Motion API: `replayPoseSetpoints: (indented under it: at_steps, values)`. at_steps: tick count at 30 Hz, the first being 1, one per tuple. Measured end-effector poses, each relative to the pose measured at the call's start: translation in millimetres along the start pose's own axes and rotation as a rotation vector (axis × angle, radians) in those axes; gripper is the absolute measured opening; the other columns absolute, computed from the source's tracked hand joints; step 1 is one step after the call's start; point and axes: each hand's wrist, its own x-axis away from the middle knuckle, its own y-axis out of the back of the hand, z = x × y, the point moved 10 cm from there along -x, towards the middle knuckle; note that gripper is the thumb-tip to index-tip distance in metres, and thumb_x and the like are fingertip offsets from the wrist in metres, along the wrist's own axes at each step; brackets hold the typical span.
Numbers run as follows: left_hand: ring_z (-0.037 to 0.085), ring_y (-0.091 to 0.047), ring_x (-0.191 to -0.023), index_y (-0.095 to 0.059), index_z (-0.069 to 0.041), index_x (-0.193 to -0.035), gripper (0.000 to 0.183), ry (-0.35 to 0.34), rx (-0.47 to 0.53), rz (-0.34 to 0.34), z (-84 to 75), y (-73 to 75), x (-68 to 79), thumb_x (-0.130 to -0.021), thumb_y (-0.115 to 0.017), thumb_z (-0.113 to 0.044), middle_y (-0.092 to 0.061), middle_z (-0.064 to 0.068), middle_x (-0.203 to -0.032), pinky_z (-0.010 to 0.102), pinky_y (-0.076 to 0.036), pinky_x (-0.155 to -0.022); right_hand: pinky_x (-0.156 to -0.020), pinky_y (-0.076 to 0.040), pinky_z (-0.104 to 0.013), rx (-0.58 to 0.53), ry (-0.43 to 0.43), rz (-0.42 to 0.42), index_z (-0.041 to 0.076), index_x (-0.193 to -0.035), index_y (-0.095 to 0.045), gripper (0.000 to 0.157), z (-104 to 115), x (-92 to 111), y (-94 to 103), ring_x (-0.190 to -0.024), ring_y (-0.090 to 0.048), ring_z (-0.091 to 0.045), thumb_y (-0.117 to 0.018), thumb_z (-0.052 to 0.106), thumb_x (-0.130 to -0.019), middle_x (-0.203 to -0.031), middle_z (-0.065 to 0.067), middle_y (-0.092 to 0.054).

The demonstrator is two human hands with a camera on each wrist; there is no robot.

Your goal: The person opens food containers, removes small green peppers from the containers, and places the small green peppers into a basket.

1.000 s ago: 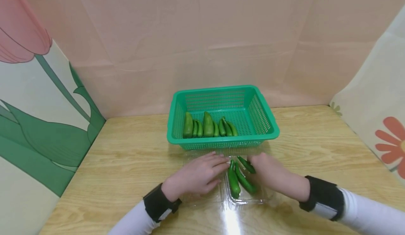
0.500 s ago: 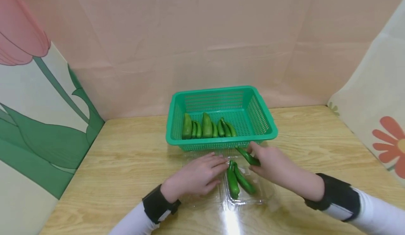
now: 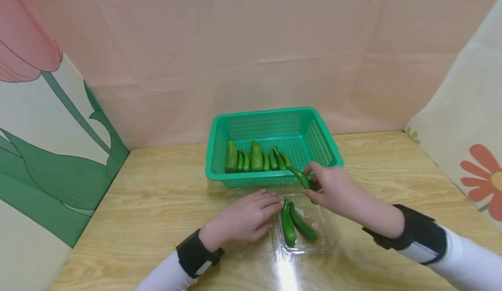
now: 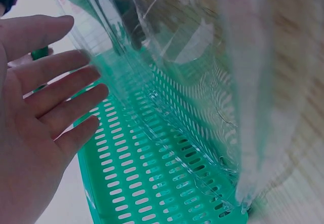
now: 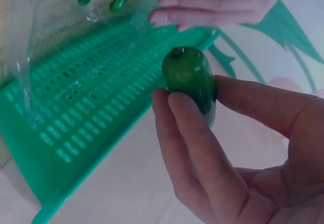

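My right hand point(image 3: 333, 191) pinches a slender, glossy green vegetable like a small cucumber point(image 3: 300, 177) between thumb and fingers, above the basket's front rim. In the right wrist view its blunt end point(image 5: 188, 72) faces the camera. Two similar small cucumbers point(image 3: 289, 228) lie side by side in the clear plastic clamshell box point(image 3: 306, 251). With fingers extended, my left hand point(image 3: 245, 217) rests at the box's left part; in the left wrist view that hand point(image 4: 45, 97) holds nothing.
Behind the box stands a green perforated basket point(image 3: 321, 143). Inside, a row of thick and thin green vegetables point(image 3: 256, 156) lines its left and middle floor. The wooden table point(image 3: 164, 186) meets a pink backdrop point(image 3: 251, 55) at the back.
My right hand has lifted one small cucumber out of the clear box and carried it up and away toward the basket. Two cucumbers stay in the box. The left hand keeps its place.
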Motion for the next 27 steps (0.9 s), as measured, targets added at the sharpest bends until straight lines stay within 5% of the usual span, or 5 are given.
replayPoseSetpoints:
  at_steps: [17, 27]
  values:
    - [0.02, -0.045, -0.133, -0.05, -0.007, -0.136, 0.056, 0.001, -0.006, -0.006, -1.3, 0.2, 2.1, -0.088, -0.064, -0.032, -0.049, 0.008, -0.142, 0.038, -0.027, -0.117, -0.057, -0.058, -0.034, 0.031, -0.125, 0.031, -0.005, -0.106, -0.056, 0.035, -27.4, -59.7, 9.7, -0.063, -0.066, -0.018, -0.072, 0.013, -0.081, -0.08, -0.014, -0.07]
    - [0.021, -0.044, -0.134, -0.048, -0.006, -0.137, 0.057, 0.0, 0.001, 0.0, -0.2, -0.3, 0.8, -0.088, -0.064, -0.031, -0.047, 0.009, -0.143, 0.04, -0.03, -0.116, -0.07, -0.058, -0.041, 0.047, -0.202, 0.071, -0.005, -0.11, -0.056, 0.037, -42.4, -90.6, 11.5, -0.078, -0.069, -0.028, -0.07, 0.016, -0.083, -0.091, -0.019, -0.07]
